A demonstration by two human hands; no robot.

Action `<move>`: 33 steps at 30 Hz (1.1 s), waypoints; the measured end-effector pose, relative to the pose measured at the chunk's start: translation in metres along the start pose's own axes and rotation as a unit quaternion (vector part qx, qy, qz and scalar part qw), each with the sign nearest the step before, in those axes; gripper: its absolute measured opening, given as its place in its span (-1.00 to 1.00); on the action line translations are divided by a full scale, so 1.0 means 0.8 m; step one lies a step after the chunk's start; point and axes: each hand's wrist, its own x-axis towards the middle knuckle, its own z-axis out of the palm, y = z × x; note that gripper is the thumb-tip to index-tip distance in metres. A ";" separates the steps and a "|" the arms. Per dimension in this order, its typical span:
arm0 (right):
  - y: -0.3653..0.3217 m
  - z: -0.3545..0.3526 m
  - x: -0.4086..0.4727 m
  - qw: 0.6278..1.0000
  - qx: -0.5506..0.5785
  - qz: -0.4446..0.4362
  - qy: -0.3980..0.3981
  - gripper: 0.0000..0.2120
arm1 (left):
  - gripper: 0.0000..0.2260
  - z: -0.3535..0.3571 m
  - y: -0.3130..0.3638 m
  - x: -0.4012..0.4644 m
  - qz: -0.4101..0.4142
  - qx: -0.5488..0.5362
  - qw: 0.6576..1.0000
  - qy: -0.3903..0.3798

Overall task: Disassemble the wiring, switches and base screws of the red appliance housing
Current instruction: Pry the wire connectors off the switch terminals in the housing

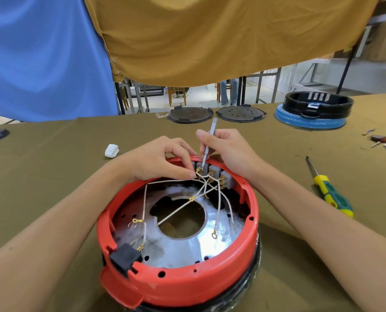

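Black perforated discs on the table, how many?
2: left disc and right disc, side by side at the table's far edge beyond the hands. More could be hidden off-frame.

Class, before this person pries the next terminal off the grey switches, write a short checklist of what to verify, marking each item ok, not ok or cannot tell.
1. Slim grey metal tool gripped in right hand: ok.
2. Tool tip seated at the row of grey switch blocks: ok; exact terminal, cannot tell.
3. Left hand pinching at the brass terminals: ok.
4. Round red plastic housing resting flat on the olive cloth: ok.
5. White wires with free ring ends: ok.
6. Yellow-green screwdriver lying beside the right arm: ok.
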 end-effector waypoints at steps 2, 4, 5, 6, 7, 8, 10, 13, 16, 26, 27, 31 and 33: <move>0.001 0.000 0.000 1.000 0.007 -0.012 0.011 -0.61 | -0.95 0.000 0.001 -0.002 -0.003 0.004 1.000 -0.001; 0.002 0.001 0.001 0.999 0.019 -0.018 0.025 -0.62 | -0.96 -0.001 0.002 -0.002 -0.004 0.009 1.000 -0.002; 0.003 0.001 0.001 0.999 0.025 -0.019 0.035 -0.62 | -0.95 0.000 0.003 -0.002 -0.005 0.013 1.000 -0.002; 0.003 0.001 0.002 0.998 0.029 -0.021 0.044 -0.62 | -0.93 0.000 0.003 -0.002 -0.005 0.017 1.000 -0.001; 0.003 0.001 0.002 0.998 0.030 -0.024 0.051 -0.63 | -0.91 0.001 0.004 -0.002 -0.004 0.020 1.000 0.003; 0.003 0.001 0.001 0.998 0.033 -0.028 0.055 -0.63 | -0.88 0.002 0.004 -0.003 -0.001 0.022 1.000 0.008; 0.002 0.000 0.000 0.997 0.043 -0.037 0.060 -0.63 | -0.82 0.001 0.006 -0.004 0.005 0.021 1.000 0.021; 0.000 -0.004 -0.003 0.996 0.060 -0.044 0.057 -0.63 | -0.80 -0.001 0.007 -0.008 0.001 0.021 1.000 0.023; -0.001 -0.009 -0.005 0.996 0.069 -0.039 0.043 -0.61 | -0.77 -0.002 0.010 -0.009 -0.005 0.056 0.998 0.010; -0.001 -0.010 -0.007 0.995 0.083 -0.049 0.023 -0.68 | -0.82 -0.012 0.009 -0.030 -0.075 0.152 0.982 0.077; 0.000 -0.010 -0.006 0.995 0.080 -0.051 0.022 -0.71 | -0.82 -0.012 0.010 -0.032 -0.087 0.163 0.980 0.074; 0.002 -0.007 -0.007 0.995 0.068 -0.065 0.016 -0.85 | -0.77 -0.014 0.016 -0.041 -0.111 0.220 0.968 0.048; 0.004 -0.005 -0.007 0.995 0.065 -0.078 0.017 -0.88 | -0.75 -0.016 0.018 -0.040 -0.091 0.229 0.968 0.047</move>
